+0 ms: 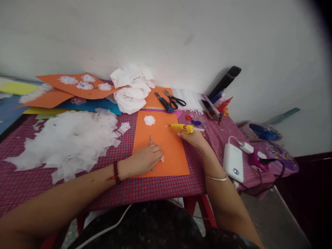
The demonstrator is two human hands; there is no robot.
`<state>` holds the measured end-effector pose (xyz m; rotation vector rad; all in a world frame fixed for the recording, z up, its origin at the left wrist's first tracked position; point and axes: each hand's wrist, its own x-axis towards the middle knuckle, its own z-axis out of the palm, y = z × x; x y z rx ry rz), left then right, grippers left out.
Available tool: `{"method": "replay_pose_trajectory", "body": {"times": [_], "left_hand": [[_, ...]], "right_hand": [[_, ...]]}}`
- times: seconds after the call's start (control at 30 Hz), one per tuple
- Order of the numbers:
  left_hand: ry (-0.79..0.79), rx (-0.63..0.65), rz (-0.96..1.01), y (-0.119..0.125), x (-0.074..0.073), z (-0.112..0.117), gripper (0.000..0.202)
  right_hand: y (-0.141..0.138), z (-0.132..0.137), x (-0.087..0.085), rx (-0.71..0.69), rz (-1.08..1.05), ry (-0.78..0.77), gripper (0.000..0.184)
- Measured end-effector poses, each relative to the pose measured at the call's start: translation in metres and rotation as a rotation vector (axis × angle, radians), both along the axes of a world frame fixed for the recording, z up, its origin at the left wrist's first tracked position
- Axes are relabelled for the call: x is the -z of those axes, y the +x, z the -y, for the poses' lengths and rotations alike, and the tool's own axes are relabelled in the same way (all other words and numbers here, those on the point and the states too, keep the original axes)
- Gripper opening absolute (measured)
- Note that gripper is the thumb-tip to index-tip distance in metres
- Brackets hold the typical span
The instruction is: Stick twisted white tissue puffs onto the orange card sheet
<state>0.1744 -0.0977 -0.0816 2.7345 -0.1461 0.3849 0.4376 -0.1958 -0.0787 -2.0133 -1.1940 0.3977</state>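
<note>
An orange sheet of paper [171,147] lies flat on the table in front of me. My left hand [145,159] rests on its lower half, fingers curled round a pencil [150,139] whose upper end sticks out beyond them. A small white paper piece [162,159] shows by those fingertips. In my right hand [194,137] is a yellow glue gun [181,128], its nozzle pointing left over the sheet. Near the nozzle tip there is a small shiny spot on the orange. A fluffy white paper blossom [149,120] sits at the sheet's upper left.
Left lies a heap of white paper squares [70,138]; behind it, orange sheets with white blossoms [85,85]. Crumpled white tissue [132,90], a blue cutter [164,102] and scissors [174,99] lie beyond the sheet. A white power bank [233,162] with cables stands right of my forearm.
</note>
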Motion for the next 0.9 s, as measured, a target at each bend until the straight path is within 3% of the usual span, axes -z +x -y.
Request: {"method": "replay_pose_trajectory", "body": {"times": [0.27,0.53,0.7,0.9], "left_hand": [[0.009,0.001,-0.040,0.000,-0.002,-0.001,0.019],[0.016,0.004,-0.058,0.000,-0.003,-0.001,0.019],[0.017,0.002,-0.048,0.000,-0.005,0.000,0.019],[0.022,-0.006,-0.059,-0.001,-0.005,0.000,0.018]], "right_hand": [[-0.006,0.000,-0.016,0.002,-0.167,0.019,0.021],[-0.008,-0.007,-0.007,0.058,0.081,-0.091,0.018],[-0.008,-0.008,-0.003,0.081,0.065,-0.015,0.022],[-0.004,-0.005,-0.006,0.043,-0.139,0.087,0.028]]}}
